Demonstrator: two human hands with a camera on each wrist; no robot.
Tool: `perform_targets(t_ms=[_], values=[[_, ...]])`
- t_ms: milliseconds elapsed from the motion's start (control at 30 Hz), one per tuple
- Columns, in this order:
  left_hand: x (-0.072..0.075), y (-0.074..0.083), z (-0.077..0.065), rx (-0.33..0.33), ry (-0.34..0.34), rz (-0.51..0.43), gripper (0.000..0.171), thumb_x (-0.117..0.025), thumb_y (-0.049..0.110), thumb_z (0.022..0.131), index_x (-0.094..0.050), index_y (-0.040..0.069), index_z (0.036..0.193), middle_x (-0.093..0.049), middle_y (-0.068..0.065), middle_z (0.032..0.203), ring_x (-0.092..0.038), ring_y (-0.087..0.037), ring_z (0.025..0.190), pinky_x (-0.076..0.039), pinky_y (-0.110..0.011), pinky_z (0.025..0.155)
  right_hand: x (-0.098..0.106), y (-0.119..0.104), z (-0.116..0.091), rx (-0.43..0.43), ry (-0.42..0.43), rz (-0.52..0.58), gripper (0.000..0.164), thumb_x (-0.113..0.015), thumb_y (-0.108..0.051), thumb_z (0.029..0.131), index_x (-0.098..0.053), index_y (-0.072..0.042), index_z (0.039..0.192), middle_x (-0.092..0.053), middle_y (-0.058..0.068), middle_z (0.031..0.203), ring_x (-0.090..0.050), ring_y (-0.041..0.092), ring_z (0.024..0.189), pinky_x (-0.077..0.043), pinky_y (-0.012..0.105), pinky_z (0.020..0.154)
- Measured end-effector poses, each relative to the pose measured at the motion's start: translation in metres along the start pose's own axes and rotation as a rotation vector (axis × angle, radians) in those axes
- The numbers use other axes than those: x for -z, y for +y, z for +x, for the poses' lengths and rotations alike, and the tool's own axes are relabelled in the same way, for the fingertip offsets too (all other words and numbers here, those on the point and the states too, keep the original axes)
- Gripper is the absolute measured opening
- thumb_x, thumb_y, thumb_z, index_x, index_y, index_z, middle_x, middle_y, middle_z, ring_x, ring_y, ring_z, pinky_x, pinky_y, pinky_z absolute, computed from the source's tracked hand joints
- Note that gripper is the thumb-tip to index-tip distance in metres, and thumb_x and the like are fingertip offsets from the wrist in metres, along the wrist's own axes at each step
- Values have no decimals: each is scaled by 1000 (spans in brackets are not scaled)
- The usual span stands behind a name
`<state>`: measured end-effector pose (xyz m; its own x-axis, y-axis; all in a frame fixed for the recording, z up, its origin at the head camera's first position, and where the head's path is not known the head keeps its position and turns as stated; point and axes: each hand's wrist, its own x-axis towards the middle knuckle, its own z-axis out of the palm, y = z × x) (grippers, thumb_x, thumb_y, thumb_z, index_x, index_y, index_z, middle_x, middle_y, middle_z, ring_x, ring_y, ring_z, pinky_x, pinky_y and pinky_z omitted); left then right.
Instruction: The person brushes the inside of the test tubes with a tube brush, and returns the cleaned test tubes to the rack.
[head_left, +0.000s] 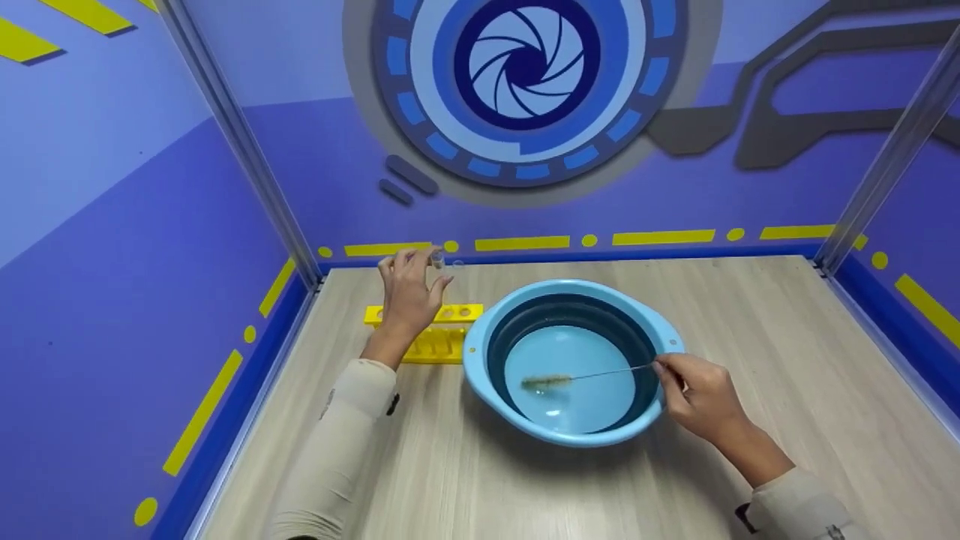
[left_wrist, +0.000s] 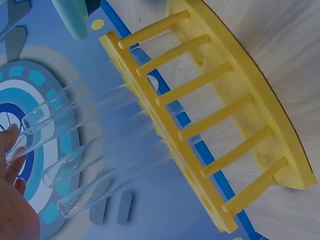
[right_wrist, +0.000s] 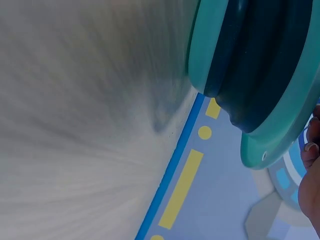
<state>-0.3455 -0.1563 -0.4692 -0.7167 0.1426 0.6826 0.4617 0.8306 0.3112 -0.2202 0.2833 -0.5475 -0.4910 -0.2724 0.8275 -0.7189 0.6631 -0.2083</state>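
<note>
My left hand (head_left: 409,289) is raised above a yellow test tube rack (head_left: 427,346), with thumb and fingers around the mouth of a clear test tube (head_left: 438,260). In the left wrist view several clear test tubes (left_wrist: 67,206) stand in the rack, close to the fingertips. My right hand (head_left: 701,394) pinches the thin wire handle of a test tube brush (head_left: 546,382) at the right rim of a blue basin (head_left: 480,379). The tan bristles are over the basin's floor. In the right wrist view, only part of this hand (right_wrist: 311,150) shows, and the brush is hidden.
The basin stands just right of the rack on a light wood table (head_left: 787,360). Blue printed panels (head_left: 300,187) enclose the back and both sides. Shiny spots show on the basin floor.
</note>
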Motion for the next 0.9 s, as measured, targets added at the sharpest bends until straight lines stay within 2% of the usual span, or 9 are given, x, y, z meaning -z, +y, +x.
perform_targets(t_ms=[133,333,467,700,900], values=[[-5,-4,4,17,-66,40,51,-75,30,102,-59,17,149,-75,-6,117,-55,-31,131,-26,-58,112,-2,1,0,-16,-10,-18,17,-76,12,82,-76,-1,93,-65,2,71,-53,5,62,-45,17,57],[-16,-16,2,6,-138,116,56,-68,32,106,-50,17,157,-71,-5,121,-52,-32,137,-22,-60,115,-7,4,1,-24,-8,-16,15,-76,12,83,-76,0,92,-68,4,72,-56,6,62,-49,16,58],[-21,-22,-2,6,-169,151,56,-66,35,107,-51,16,157,-70,-5,122,-50,-32,139,-20,-61,117,-12,4,1,-21,-17,-19,12,-76,10,85,-76,-1,92,-70,5,73,-58,7,62,-51,16,58],[-25,-22,-5,-8,-214,263,54,-67,35,106,-54,12,153,-65,-11,132,-48,-34,140,-25,-61,119,-17,2,2,-37,-32,-32,12,-77,10,86,-77,0,93,-72,6,74,-60,6,62,-53,15,59],[-30,-15,-4,55,-243,224,51,-66,29,107,-52,10,153,-62,-12,138,-47,-35,142,-25,-61,125,-18,1,1,-98,-36,-65,10,-77,7,87,-77,-2,91,-71,5,71,-58,5,60,-51,17,57]])
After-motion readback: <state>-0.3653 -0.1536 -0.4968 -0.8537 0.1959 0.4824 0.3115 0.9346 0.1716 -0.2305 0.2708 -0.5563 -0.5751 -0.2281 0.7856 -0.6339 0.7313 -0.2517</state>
